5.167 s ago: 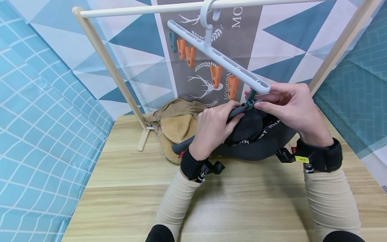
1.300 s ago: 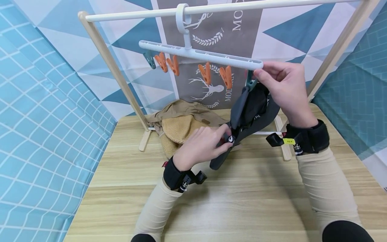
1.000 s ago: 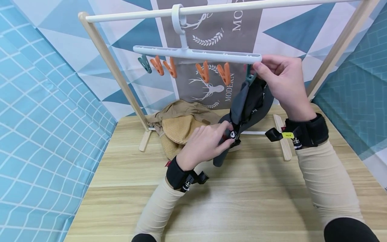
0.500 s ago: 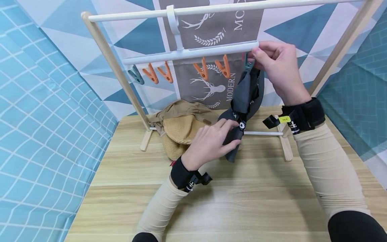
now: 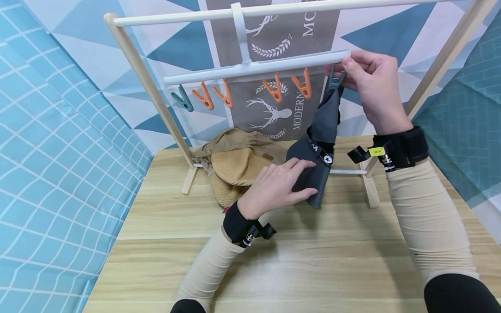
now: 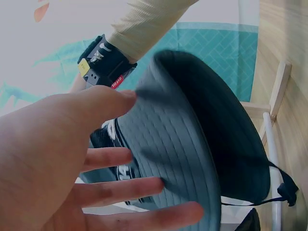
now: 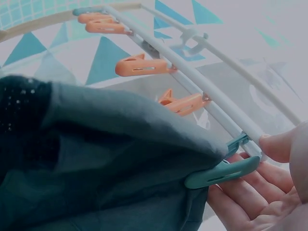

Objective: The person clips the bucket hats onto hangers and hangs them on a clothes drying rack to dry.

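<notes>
A dark grey bucket hat (image 5: 329, 115) with a stitched brim (image 6: 175, 139) and a lettered band hangs from the green clip (image 7: 221, 174) at the right end of the pale blue clip hanger (image 5: 293, 61). My right hand (image 5: 375, 89) pinches that end of the hanger between thumb and fingers, beside the clip. Down by the brim, my left hand (image 5: 270, 188) has its thumb and fingers spread, its fingertips right at the fabric and gripping nothing. Several orange clips (image 5: 272, 89) and another green clip (image 5: 182, 99) dangle unused along the hanger.
The hanger hooks over the white rail (image 5: 188, 16) of a wooden rack. A tan and mustard fabric hat (image 5: 235, 165) lies on the wooden table (image 5: 313, 261) at the rack's left foot. A patterned cloth backdrop (image 5: 176, 48) stands behind.
My right hand has raised the hanger's end, lifting the hat off the table to hang from the green clip. My left hand has let go of the brim. The hanger has swung round.
</notes>
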A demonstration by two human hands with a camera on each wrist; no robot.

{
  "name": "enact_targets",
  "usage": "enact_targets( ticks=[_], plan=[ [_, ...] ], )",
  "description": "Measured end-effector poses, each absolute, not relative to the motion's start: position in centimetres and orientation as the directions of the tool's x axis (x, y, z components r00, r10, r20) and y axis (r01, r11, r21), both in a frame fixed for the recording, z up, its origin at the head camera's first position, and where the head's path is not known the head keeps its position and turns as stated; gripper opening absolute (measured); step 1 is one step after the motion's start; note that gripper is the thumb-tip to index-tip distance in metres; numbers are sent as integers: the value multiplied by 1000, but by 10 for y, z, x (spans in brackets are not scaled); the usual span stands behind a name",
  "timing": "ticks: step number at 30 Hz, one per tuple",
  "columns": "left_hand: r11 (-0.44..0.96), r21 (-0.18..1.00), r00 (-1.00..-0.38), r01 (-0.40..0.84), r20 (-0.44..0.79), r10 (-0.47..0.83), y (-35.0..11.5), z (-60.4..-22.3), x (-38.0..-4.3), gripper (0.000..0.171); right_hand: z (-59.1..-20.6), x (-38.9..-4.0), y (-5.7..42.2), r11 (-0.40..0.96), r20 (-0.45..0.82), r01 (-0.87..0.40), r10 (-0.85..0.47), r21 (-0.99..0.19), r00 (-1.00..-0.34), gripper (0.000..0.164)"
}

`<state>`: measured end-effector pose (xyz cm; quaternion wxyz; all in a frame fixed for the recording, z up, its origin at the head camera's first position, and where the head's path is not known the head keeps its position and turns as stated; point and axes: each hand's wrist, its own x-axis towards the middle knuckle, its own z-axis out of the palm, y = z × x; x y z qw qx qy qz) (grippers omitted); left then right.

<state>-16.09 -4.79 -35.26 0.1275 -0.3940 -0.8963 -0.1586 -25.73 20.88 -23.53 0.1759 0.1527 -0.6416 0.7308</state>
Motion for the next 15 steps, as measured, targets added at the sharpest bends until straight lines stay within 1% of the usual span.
enact_targets(
  ticks=[7,15],
  plan=[
    [644,152,-654,750,312,689,-49,-355,-163,54,-236,-250,230,-213,462,-467,78,-858,-884,30],
    [654,163,-668,738,307,678,-56,-353,-167,51,-238,-241,259,-340,450,-454,94,-824,-888,39]
  ],
)
